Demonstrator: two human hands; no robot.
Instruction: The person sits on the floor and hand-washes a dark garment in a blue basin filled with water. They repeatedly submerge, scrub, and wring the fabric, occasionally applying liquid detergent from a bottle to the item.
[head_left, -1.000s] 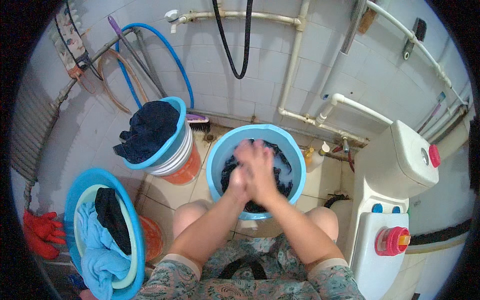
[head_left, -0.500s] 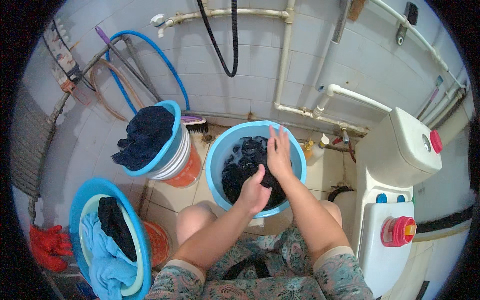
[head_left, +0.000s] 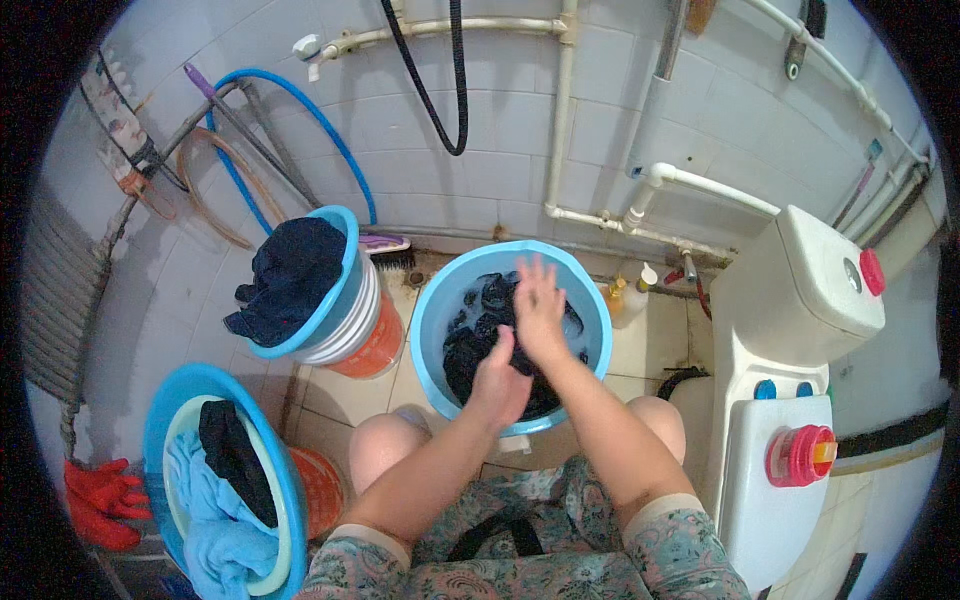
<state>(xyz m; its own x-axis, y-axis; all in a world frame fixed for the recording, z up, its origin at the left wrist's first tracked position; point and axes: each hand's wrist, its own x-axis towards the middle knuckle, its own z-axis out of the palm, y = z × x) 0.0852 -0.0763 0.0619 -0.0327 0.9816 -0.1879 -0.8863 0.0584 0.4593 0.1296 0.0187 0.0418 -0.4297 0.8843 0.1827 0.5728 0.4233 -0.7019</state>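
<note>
A round light blue basin (head_left: pixel 597 340) stands on the floor between my knees. Dark wet clothes (head_left: pixel 462 362) lie in it in cloudy water. Over the right part of the clothes is my right hand (head_left: pixel 541 312), open, its fingers spread toward the far rim. My left hand (head_left: pixel 502 385) is lower and nearer to me, above the same clothes. Its thumb points up and away from the palm; the other fingers are partly hidden, and no cloth shows gripped in it. The two hands are apart.
To the left, a blue basin (head_left: pixel 350 250) with dark clothes (head_left: pixel 295 265) rests on a bucket (head_left: pixel 372 340). Nearer, another basin (head_left: pixel 160 440) holds a light blue towel (head_left: pixel 225 540). A toilet (head_left: pixel 770 440) stands at right. Pump bottles (head_left: pixel 634 300) stand by the wall; red gloves (head_left: pixel 105 500) hang far left.
My right hand has shifted slightly left and down over the clothes, its fingers more spread. My left hand has moved a little left and down. The view has shifted slightly.
</note>
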